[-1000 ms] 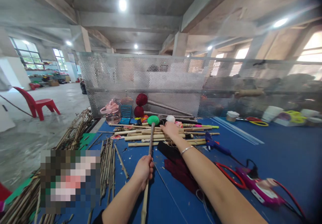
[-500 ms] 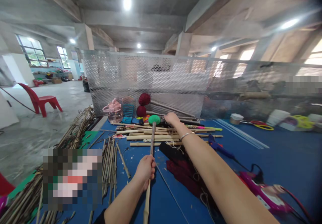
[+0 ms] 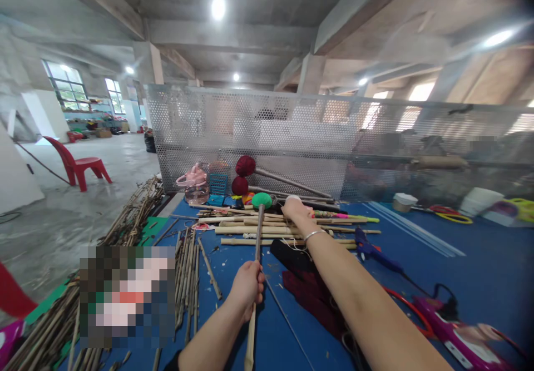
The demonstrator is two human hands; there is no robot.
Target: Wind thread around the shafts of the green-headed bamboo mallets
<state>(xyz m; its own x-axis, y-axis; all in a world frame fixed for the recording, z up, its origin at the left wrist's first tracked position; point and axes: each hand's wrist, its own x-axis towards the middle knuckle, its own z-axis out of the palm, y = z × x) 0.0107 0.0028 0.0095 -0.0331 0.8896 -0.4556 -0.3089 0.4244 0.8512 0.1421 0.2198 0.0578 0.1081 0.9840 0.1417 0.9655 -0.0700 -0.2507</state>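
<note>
My left hand (image 3: pixel 249 285) is wrapped around a stick (image 3: pixel 259 232) that points away from me. Its pale bamboo end hangs below the fist, and a round green head (image 3: pixel 261 201) tops the far end. Beyond it to the right, my right hand (image 3: pixel 297 208) reaches over the pile of bamboo sticks (image 3: pixel 237 230). Its fingers are closed near the green head, with a small dark piece beside the fingertips; what they hold is hard to make out. Two sticks with dark red round heads (image 3: pixel 245 166) lie just behind, against the mesh.
Thin brown sticks (image 3: pixel 186 282) lie left on the blue table (image 3: pixel 417 271). Dark red and black cloth (image 3: pixel 306 296) sits under my right arm. A blue glue gun (image 3: pixel 369 246) and a magenta device (image 3: pixel 454 332) with cords are right. A perforated metal screen (image 3: pixel 200 120) stands behind; a pink-lidded bottle (image 3: pixel 196 184) is beside it.
My right hand has dropped slightly nearer, over the sticks. My left hand keeps its grip on the green-headed stick. The whole view has shifted a little to the left.
</note>
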